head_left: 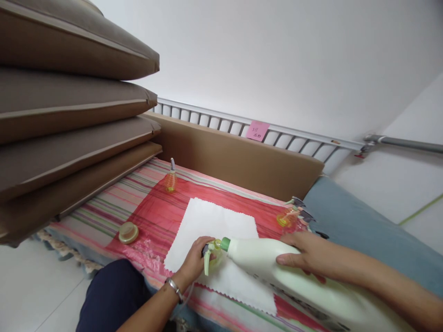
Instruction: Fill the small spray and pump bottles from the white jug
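My left hand (194, 259) is closed around a small clear yellowish spray bottle (216, 259) with a pale green trigger. My right hand (304, 256) grips a large pale green bottle (263, 258) from above. It lies tilted, nearly on its side, and its green neck (225, 244) points left and meets the spray bottle. Whether liquid flows between them I cannot make out. Below both hands is a white cloth (221, 219) with zigzag edges. It rests on a red see-through sheet (152, 207). A round pale green cap (128, 232) sits at the left.
Another small spray bottle (170, 179) stands at the back left. Several more (290, 219) lie at the right. Large brown cushions (76, 97) are stacked at the left. Behind the striped cloth (100, 216) rise a brown panel (235, 157) and a white rail with a pink note (258, 130).
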A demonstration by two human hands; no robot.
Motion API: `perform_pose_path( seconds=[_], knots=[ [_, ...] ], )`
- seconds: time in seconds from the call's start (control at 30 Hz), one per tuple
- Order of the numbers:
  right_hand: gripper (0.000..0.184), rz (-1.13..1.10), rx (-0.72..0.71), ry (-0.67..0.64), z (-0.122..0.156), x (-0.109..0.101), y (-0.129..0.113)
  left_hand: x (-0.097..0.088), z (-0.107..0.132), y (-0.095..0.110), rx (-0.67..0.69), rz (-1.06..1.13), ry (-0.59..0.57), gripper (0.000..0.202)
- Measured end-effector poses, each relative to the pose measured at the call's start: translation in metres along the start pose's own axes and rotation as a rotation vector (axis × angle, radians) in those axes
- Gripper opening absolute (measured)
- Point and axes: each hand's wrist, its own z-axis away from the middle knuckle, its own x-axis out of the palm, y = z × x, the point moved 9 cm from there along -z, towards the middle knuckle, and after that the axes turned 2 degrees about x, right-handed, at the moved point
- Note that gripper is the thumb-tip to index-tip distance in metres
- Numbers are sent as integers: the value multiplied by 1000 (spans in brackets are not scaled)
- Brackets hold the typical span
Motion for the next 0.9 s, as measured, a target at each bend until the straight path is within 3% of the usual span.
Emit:
perform_pose_path(
  seconds=[0.9],
  knots=[
    [32, 28, -2, 18, 1, -6, -5, -3, -2, 5, -21, 26, 16, 37]
  ],
)
